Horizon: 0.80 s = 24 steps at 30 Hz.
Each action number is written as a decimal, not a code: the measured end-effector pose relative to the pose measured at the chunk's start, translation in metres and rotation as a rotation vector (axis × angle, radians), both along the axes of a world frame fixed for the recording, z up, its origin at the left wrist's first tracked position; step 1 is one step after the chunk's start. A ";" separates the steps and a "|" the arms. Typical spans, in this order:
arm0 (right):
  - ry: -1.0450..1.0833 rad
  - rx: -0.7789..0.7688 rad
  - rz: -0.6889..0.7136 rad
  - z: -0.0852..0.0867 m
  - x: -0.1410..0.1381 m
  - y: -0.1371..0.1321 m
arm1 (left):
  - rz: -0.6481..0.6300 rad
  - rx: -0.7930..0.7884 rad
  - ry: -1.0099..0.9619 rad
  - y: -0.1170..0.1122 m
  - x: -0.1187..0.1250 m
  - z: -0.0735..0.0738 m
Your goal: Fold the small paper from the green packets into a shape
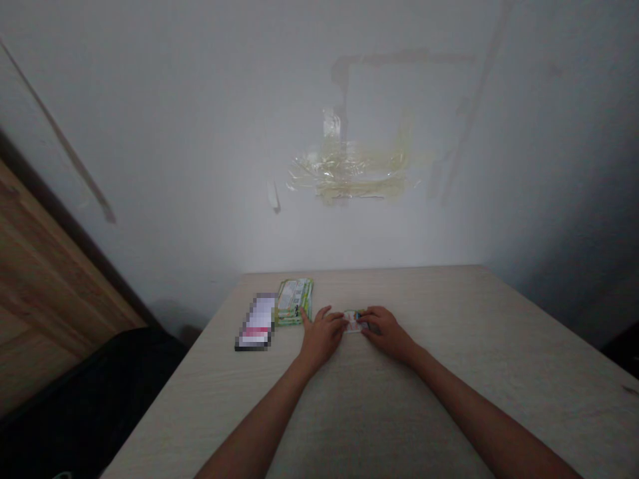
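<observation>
Both hands rest on a pale wooden table (449, 372) near its far edge. Between them lies a small colourful packet (353, 321). My left hand (320, 334) pinches its left end with the other fingers spread. My right hand (385, 330) grips its right end with curled fingers. A stack of green and white packets (294, 301) lies just left of my left hand, close to its fingertips.
A flat dark-edged object with a blurred top (257, 323) lies left of the green stack. A white wall with old tape marks (349, 169) rises behind the table. A wooden panel (40, 286) and a dark object (90, 406) stand at the left.
</observation>
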State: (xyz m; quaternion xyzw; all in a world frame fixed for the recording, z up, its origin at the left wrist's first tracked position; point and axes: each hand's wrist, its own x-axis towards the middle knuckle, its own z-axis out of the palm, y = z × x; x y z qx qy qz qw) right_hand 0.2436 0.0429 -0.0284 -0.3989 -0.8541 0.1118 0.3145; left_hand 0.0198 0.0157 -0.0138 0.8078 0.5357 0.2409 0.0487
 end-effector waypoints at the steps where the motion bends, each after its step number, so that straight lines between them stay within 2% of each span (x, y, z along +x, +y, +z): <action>1: 0.006 0.003 0.015 0.001 0.000 -0.001 | 0.000 -0.002 -0.004 -0.001 0.000 0.001; 8: -0.033 0.066 0.145 0.003 0.000 -0.003 | 0.031 -0.002 -0.003 -0.004 0.001 0.005; 14: -0.102 0.072 0.116 0.003 0.004 0.003 | 0.023 -0.003 -0.014 -0.004 0.001 0.004; 24: -0.114 0.083 0.155 0.006 0.010 0.005 | 0.045 -0.031 -0.004 -0.005 0.003 0.008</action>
